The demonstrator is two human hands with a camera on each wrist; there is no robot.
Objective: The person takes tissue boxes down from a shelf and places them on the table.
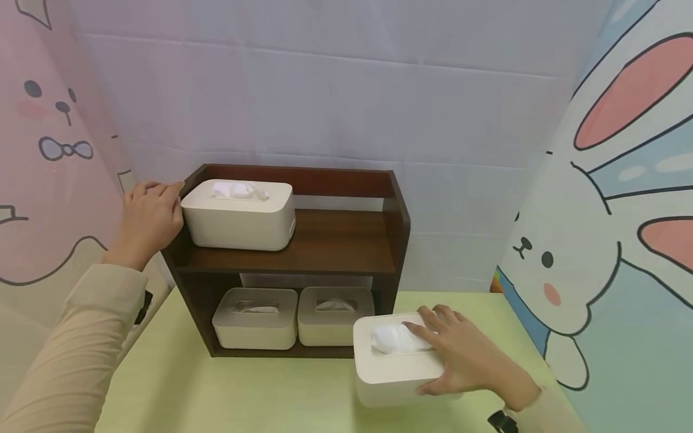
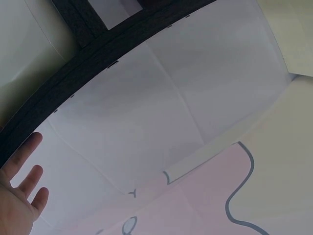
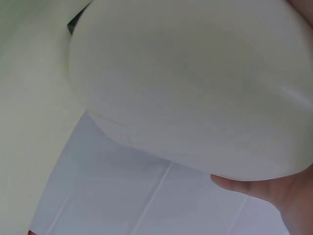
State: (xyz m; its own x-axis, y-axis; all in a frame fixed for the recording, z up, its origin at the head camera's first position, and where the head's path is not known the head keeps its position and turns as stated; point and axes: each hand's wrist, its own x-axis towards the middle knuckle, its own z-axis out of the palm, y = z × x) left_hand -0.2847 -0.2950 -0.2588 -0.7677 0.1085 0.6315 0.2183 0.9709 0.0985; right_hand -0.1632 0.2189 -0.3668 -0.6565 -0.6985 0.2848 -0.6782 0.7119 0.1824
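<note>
In the head view my right hand [image 1: 465,352] grips the right end of a white tissue box [image 1: 400,367], its fingers spread over the lid by the tuft of tissue and the thumb low on the front. That box [image 3: 190,88] fills much of the right wrist view, a finger along its edge. My left hand [image 1: 148,219] touches the upper left side of a dark brown two-tier wooden shelf [image 1: 341,258]. In the left wrist view, the left hand's fingers [image 2: 32,149] lie fairly straight beside the dark panel. Another white tissue box [image 1: 238,222] stands on the upper tier, near the left hand.
Two more tissue boxes, one left [image 1: 254,328] and one right [image 1: 335,319], sit side by side on the lower tier. The shelf stands on a pale green table [image 1: 243,391]. Behind hangs a plain pale cloth [image 1: 335,102], with a rabbit-print panel [image 1: 585,270] at the right.
</note>
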